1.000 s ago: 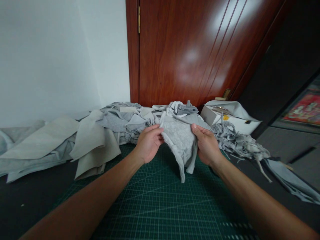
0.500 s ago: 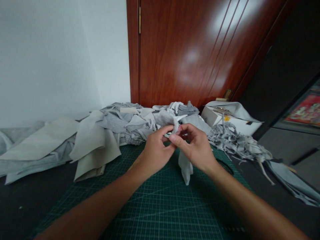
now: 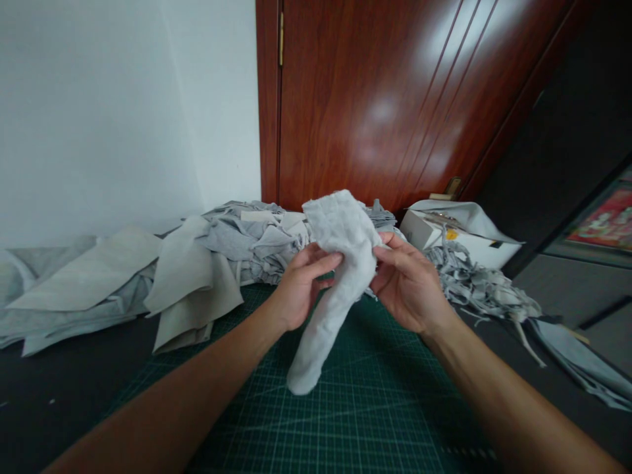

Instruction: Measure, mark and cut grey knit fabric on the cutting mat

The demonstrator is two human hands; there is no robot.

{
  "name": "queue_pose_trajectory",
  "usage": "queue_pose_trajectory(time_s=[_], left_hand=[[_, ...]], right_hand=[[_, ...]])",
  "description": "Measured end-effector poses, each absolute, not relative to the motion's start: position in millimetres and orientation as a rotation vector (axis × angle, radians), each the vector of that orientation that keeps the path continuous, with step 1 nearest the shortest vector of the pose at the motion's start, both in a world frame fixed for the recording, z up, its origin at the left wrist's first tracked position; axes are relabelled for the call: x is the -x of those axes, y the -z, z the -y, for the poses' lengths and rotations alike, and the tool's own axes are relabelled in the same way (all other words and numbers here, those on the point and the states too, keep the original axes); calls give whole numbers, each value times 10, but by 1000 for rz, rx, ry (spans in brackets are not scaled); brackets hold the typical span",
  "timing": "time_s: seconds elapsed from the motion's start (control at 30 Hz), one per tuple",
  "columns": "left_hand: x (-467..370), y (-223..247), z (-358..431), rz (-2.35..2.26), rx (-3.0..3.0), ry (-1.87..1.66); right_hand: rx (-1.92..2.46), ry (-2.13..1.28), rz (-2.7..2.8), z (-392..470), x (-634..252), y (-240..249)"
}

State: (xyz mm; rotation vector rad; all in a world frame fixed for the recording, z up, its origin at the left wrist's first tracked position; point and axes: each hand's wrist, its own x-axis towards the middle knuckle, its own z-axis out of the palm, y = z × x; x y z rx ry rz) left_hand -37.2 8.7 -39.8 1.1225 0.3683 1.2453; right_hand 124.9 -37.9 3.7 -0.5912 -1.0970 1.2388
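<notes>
A light grey fabric piece (image 3: 340,276), sewn into a tube with a rounded closed lower end and a wider, squared top, hangs between my hands above the green cutting mat (image 3: 306,434). My left hand (image 3: 303,283) pinches its left side below the wide part, thumb in front and fingers partly hidden behind. On the other side, my right hand (image 3: 407,280) grips the edge of the bend between thumb and fingers. The tube slants down to the left, its rounded tip over the mat.
Heaped grey fabric pieces (image 3: 237,237) lie along the back, with stiffer pale sheets (image 3: 180,270) at left. A white box (image 3: 474,247) and tangled grey strips (image 3: 486,286) stand at right. Behind are a brown door (image 3: 355,99) and a white wall (image 3: 108,118).
The fabric, bunched small between my fingertips before, is now spread out into its full tube shape. My hands have moved apart, and the wide end has risen.
</notes>
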Motion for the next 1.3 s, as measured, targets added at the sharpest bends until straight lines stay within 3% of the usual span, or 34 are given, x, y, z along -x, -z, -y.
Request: queue_pose_trajectory(time_s=[0.23, 0.6, 1.3], left_hand=[[403, 277, -8, -211, -1092, -1254], [519, 261, -74, -340, -1163, -1336], [548, 254, -90, -263, -1112, -1348]], right_hand=[[700, -1217, 1075, 324, -1332, 51], [747, -1051, 1020, 185, -1489, 238], [823, -958, 1027, 220, -1470, 235]])
